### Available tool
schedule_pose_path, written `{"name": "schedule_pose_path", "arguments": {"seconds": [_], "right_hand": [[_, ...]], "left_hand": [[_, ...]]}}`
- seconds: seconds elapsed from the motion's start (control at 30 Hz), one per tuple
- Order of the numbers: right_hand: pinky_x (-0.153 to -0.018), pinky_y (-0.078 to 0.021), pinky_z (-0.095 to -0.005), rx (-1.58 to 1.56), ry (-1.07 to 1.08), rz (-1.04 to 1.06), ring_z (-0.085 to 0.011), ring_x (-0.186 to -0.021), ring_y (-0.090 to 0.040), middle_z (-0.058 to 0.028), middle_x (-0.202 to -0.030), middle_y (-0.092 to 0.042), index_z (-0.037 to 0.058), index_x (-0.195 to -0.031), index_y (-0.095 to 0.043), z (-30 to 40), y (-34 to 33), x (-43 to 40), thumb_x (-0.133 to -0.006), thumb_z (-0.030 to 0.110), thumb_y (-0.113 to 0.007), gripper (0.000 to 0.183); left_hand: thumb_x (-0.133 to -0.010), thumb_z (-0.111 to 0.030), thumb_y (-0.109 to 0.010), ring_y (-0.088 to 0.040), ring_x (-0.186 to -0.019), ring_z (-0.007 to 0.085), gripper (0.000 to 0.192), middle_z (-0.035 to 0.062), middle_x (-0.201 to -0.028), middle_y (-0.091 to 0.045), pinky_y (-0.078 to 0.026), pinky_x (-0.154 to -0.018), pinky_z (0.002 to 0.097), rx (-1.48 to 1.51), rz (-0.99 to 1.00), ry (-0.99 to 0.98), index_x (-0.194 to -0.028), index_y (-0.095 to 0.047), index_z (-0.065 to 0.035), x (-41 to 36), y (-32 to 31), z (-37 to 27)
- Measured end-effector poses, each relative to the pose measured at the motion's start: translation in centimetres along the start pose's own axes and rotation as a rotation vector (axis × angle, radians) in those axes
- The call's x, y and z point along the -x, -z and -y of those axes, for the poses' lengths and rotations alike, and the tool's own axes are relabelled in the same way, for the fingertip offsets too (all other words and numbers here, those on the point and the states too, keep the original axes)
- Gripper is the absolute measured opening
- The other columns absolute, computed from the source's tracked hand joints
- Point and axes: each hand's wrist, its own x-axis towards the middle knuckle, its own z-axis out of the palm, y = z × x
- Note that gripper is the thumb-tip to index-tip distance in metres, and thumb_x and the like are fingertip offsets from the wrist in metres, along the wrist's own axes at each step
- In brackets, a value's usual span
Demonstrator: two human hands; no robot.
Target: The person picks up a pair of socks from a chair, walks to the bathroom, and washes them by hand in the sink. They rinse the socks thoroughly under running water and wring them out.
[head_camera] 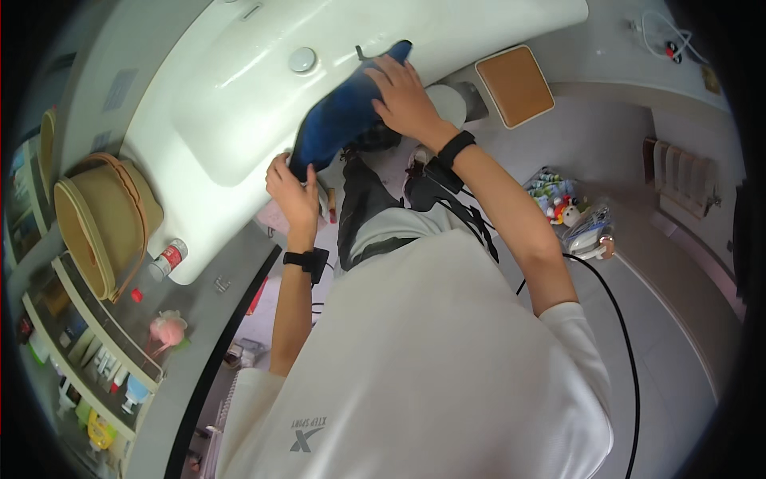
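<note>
A dark blue cloth lies draped over the near rim of a white bathtub, its far end reaching up along the tub's edge. My left hand is at the cloth's lower left end, thumb and fingers on either side of its corner. On the cloth's upper right part rests my right hand, palm down with its fingers spread. Both wrists wear black straps. A round drain cover shows inside the tub, beyond the cloth.
A beige bucket with a handle stands at the tub's left end, near a clear bottle and a shelf of toiletries. Right of the tub is a brown-topped square stool or lid. A black cable runs at the right.
</note>
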Motion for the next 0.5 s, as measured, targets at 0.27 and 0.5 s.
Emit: {"name": "schedule_pose_path", "arguments": {"seconds": [0.27,0.5], "right_hand": [[-0.099,-0.0415,-0.0394,-0.147,-0.145,0.018,-0.0333,-0.111,-0.053,-0.0147,-0.113,-0.06,0.0018,-0.104,-0.061,2.8,-0.1,-3.4,-0.074,-0.001,-0.054,0.031],[-0.092,-0.0458,-0.0389,-0.117,-0.158,-0.014,-0.0332,-0.102,-0.057,-0.0153,-0.109,-0.062,0.0037,-0.099,-0.065,3.3,2.1,-12.3,-0.073,-0.002,-0.054,0.028]], "left_hand": [[-0.067,-0.011,-0.071,-0.049,-0.087,0.0308,0.024,0.0112,-0.087,-0.052,-0.037,-0.081,0.0416,0.078,0.285,-0.136,-0.084,-0.055,-0.0053,-4.6,1.3,1.0],[-0.072,-0.006,-0.066,-0.048,-0.061,0.0164,0.022,0.0061,-0.07,-0.049,-0.04,-0.057,0.0308,0.845,0.533,0.364,-0.079,-0.045,-0.0041,-10.9,2.4,1.8]]}}
